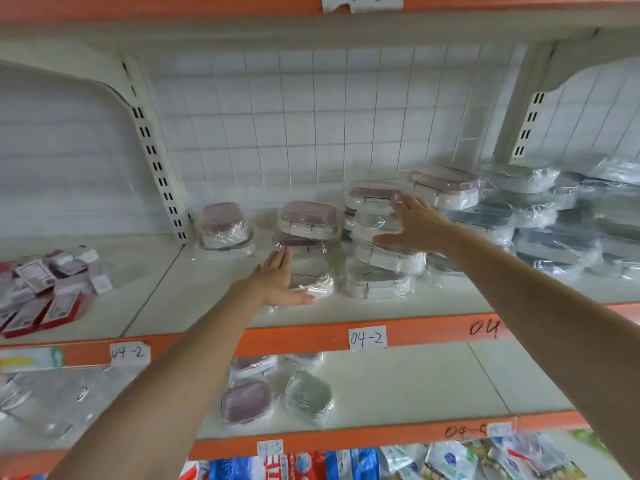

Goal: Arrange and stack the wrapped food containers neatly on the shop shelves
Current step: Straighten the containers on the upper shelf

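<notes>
- The wrapped containers (377, 237) are piled in uneven stacks on the middle shelf (214, 306).
- The left hand (277, 280) is laid flat, fingers straight, against the left stack (306, 251).
- The right hand (414, 223) is pressed open-fingered against the taller stack to the right.

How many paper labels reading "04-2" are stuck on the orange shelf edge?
2. One 04-2 label sits on the left part of the orange shelf edge, the other 04-2 label near the middle. Further right, "04" is handwritten directly on the edge, not on paper.
</notes>
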Motion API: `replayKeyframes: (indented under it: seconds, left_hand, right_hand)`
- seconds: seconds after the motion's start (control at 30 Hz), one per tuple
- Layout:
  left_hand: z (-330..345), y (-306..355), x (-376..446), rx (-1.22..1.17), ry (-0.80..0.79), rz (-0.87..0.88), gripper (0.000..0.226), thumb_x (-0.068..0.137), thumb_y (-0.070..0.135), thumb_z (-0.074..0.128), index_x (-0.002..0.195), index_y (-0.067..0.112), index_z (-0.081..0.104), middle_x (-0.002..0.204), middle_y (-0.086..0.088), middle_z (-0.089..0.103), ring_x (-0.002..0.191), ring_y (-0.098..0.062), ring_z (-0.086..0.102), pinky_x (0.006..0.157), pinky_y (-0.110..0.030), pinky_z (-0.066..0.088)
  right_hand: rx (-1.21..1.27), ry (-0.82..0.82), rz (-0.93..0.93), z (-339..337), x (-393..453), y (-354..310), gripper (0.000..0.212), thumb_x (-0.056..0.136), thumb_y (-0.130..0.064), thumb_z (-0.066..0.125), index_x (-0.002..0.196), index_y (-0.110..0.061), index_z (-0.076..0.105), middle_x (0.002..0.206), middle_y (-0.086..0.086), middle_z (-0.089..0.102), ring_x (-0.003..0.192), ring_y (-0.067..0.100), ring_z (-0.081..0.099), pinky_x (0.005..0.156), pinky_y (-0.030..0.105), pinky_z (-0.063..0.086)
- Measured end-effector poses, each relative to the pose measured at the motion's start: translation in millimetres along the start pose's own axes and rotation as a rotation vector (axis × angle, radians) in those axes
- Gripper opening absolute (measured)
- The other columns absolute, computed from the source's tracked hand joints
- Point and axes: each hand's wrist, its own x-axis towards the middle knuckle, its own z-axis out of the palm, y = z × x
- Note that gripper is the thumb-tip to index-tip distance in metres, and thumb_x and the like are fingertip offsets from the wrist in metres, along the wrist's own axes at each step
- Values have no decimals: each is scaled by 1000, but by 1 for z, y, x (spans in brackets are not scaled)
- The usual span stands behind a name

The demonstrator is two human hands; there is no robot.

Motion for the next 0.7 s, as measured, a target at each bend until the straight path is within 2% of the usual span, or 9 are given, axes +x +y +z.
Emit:
replayKeyframes:
  seconds: [0.07, 0.13, 0.23, 0.33, 0.43, 0.53, 0.7]
  left_hand:
    - [1, -2, 6, -4, -33, -12, 110, 85, 69, 46, 148, 9, -22, 157, -7, -24, 145, -21, -18, 120, -39, -2]
    - [1, -3, 10, 4, -30, -15, 107, 87, 68, 44, 149, 8, -19, 158, -8, -18, 146, -24, -14, 118, -37, -1]
    - [2, -2, 11, 1, -5, -5, 106, 87, 65, 46, 150, 6, -16, 159, -10, -14, 147, -26, -10, 118, -36, 2]
    - [3, -3, 11, 0, 3, -1, 106, 87, 65, 48, 149, 5, -15, 159, -11, -12, 147, -27, -8, 118, -37, 3]
    - [3, -3, 12, 11, 9, -1, 107, 87, 65, 48, 149, 5, -14, 159, -11, -11, 147, -27, -7, 119, -38, 4]
    - [2, -2, 12, 38, 13, -5, 108, 86, 65, 49, 149, 4, -13, 159, -12, -11, 147, -28, -6, 118, -38, 4]
    - [2, 0, 7, 47, 33, 2, 111, 84, 65, 53, 149, 1, -11, 159, -15, -8, 147, -30, -4, 119, -39, 7]
  right_hand:
    - [-128, -42, 23, 10, 5, 0, 98, 80, -72, 46, 147, -7, 18, 156, 12, 14, 143, 30, 14, 114, 46, 15]
    - [-180, -10, 29, 16, 7, 0, 91, 83, -70, 44, 145, -8, 22, 153, 12, 22, 141, 29, 19, 113, 46, 16]
    - [-113, -1, 45, 13, 12, 2, 76, 87, -61, 45, 141, -11, 25, 147, 11, 32, 137, 29, 24, 110, 45, 18]
    - [-105, -22, 59, 9, 17, 2, 75, 89, -56, 45, 143, -12, 18, 144, 12, 38, 135, 31, 26, 109, 46, 19]
    - [-105, -5, 62, 8, 20, 0, 69, 87, -54, 49, 136, -11, 25, 138, 14, 43, 131, 32, 32, 108, 47, 21]
    - [-76, 9, 76, 9, 21, 0, 66, 86, -53, 54, 130, -10, 31, 138, 16, 42, 129, 33, 34, 108, 48, 22]
    - [-5, 23, 65, 6, 14, -4, 82, 83, -56, 59, 140, -6, 26, 141, 17, 31, 131, 36, 33, 110, 47, 24]
